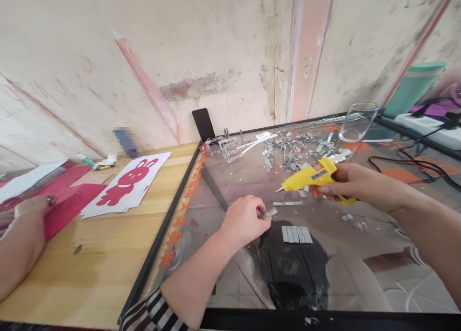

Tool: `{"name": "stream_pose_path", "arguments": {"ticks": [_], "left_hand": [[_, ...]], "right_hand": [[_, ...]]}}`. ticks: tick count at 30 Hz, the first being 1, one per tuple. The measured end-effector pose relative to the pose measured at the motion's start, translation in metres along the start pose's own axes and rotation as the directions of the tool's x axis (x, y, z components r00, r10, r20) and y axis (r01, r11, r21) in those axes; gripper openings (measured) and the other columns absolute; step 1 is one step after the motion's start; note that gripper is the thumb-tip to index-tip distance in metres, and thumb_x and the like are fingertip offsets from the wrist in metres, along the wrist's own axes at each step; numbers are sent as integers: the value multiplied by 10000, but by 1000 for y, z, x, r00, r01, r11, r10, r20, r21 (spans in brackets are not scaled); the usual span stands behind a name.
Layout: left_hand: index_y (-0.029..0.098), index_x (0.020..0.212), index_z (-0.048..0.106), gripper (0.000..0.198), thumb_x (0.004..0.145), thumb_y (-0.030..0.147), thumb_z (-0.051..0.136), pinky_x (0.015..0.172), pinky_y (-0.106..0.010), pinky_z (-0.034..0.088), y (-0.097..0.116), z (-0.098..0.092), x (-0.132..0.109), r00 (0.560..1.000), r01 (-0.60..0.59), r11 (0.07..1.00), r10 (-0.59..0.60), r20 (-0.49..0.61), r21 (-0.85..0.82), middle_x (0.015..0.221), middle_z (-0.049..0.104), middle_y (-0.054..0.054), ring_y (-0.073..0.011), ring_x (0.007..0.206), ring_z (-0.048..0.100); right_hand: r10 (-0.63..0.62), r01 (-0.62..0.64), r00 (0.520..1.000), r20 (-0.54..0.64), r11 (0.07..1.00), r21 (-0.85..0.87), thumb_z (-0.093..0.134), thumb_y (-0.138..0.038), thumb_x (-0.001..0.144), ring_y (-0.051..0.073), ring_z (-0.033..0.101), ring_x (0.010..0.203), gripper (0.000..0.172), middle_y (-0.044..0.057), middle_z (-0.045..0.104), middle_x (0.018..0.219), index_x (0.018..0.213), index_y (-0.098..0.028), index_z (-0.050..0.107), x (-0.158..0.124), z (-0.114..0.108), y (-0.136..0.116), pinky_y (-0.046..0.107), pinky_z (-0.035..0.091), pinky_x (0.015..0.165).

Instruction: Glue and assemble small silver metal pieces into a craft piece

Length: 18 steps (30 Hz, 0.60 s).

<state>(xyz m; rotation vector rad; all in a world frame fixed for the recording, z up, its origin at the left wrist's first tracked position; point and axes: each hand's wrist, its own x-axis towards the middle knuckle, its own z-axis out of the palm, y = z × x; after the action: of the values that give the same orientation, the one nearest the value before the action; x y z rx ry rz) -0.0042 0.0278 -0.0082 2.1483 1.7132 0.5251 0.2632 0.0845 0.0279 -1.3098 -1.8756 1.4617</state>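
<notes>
My right hand (355, 183) is wrapped round a yellow hot glue gun (309, 175), its metal nozzle pointing left above the glass tabletop (230, 254). Between the thumb and fingers of my left hand (247, 216) is a small silver strip (269, 213). The nozzle and that strip are a short way apart. Just behind them lies a longer thin silver strip (288, 203). Closer to me, a row of several flat silver strips (297, 234) lies side by side on the glass. A few loose silver bits (355, 220) rest below my right wrist.
Silver scraps (291, 151) are heaped at the back, near a drinking glass (358, 123) and a leaning phone (203, 124). Black cables (414, 160) and a power strip (430, 129) lie right. On the left wooden table (118, 254), another person's hand (32, 211) touches red paper beside a rabbit print (127, 184).
</notes>
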Motion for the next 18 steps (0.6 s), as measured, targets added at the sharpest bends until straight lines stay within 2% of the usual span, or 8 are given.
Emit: {"name": "stream_pose_path", "arguments": {"ticks": [5,11,15,18], "left_hand": [[205,663,622,27,678,223,608,576,-262,372,-2,-1,1,1000,15,1000,-15,-3,13,720,609,-5,-153,648,556],[201,687,628,62,699,262,624,580,-269,371,-1,-3,0,1000,17,1000,-17,0,24,726,610,-6,-159,659,560],[204,857,660,253,708,409,665,629,-290,409,-3,-2,1,999,12,1000,-12,-46,-7,833,618,-15,-171,697,573],[213,965,662,309,724,406,659,664,-292,435,-4,1,3,998,5,999,-8,-64,-48,929,617,-18,-167,733,579]], "right_hand": [[-71,81,994,82,990,-115,655,-447,769,182,583,746,341,66,674,906,986,-186,620,3,0,5,275,458,649],[-114,136,989,99,956,-258,620,-474,790,276,614,889,378,77,696,958,1029,-182,619,5,3,7,360,487,775],[-115,139,989,96,945,-295,588,-481,816,287,625,908,393,87,695,987,1058,-171,609,5,3,6,372,493,803],[-121,147,987,105,946,-288,564,-490,827,282,626,921,404,92,698,1012,1070,-171,613,4,4,4,360,492,810]]}}
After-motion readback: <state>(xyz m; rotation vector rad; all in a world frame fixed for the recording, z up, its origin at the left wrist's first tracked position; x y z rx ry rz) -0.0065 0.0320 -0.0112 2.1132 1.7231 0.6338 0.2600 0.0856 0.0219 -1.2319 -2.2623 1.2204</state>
